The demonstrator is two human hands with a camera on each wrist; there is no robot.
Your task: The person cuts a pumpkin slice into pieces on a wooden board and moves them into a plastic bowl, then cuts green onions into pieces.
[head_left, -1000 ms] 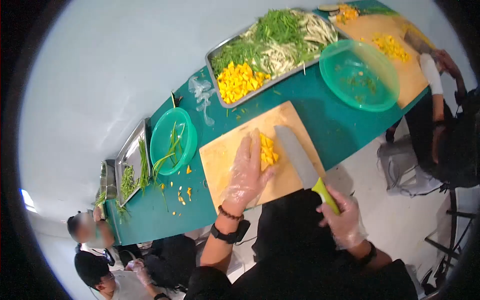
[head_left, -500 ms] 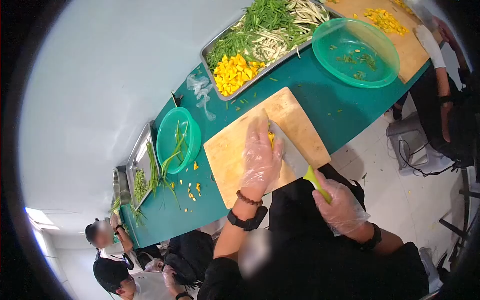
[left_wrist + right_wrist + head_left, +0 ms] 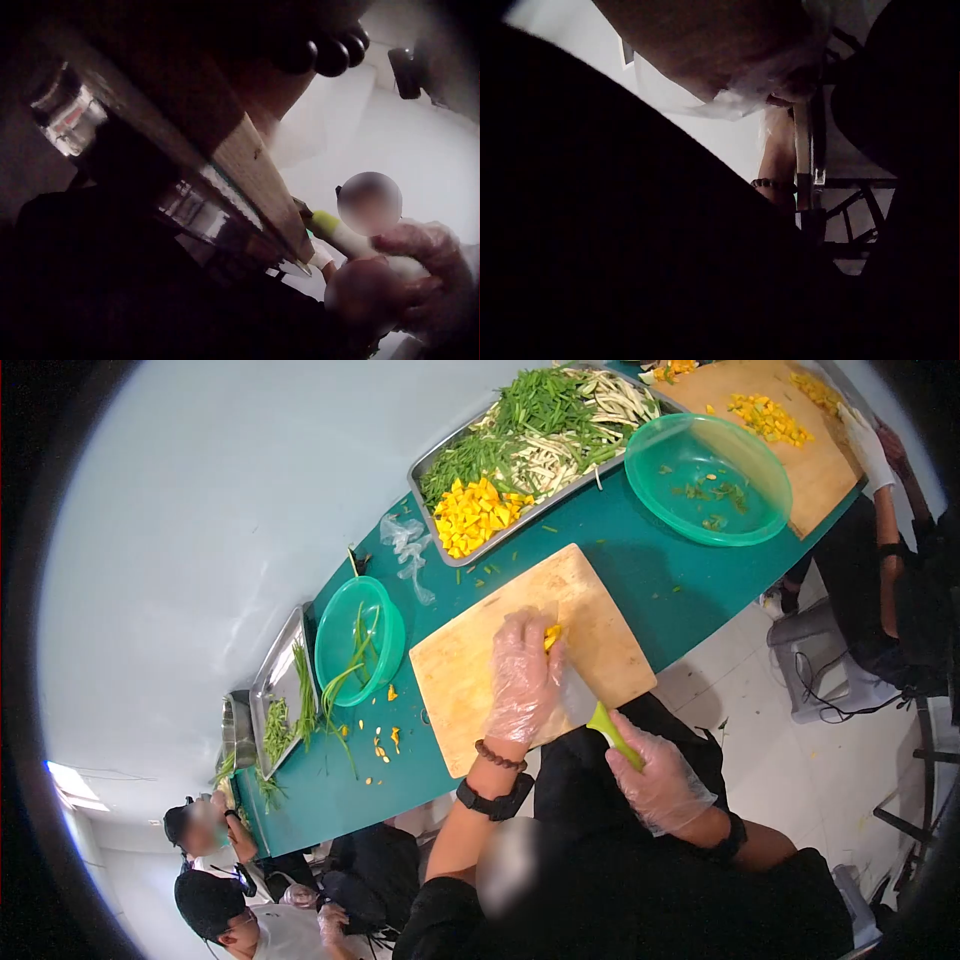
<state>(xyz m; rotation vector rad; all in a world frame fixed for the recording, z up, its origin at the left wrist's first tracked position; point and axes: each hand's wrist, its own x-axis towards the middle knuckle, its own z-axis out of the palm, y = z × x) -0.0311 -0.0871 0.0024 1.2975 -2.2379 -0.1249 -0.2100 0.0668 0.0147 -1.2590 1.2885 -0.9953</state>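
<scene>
In the head view, my left hand (image 3: 522, 670), in a clear plastic glove, lies over the wooden cutting board (image 3: 455, 660) with its fingers bent round yellow pumpkin pieces (image 3: 552, 637). Most of these pieces are hidden beneath the hand. My gloved right hand (image 3: 662, 772) grips the green handle of a kitchen knife (image 3: 612, 735). Its broad blade lies low over the board and runs in under the left hand, which hides the blade's front part. The wrist views are dark; the left one catches the board's edge (image 3: 259, 161) and the gloved right hand (image 3: 427, 262).
Behind the board, a metal tray (image 3: 560, 510) holds pumpkin cubes, chopped greens and pale strips. Green basins stand to the right (image 3: 690, 525) and left (image 3: 330, 660). Scraps and seeds (image 3: 380, 745) lie on the green table. Other people work at both ends, one at another board (image 3: 805, 490).
The knife has swung in from beside the pumpkin pieces to under my left hand. My left fingers, straight earlier, now bend over the pieces. My right hand has moved left and closer to the board.
</scene>
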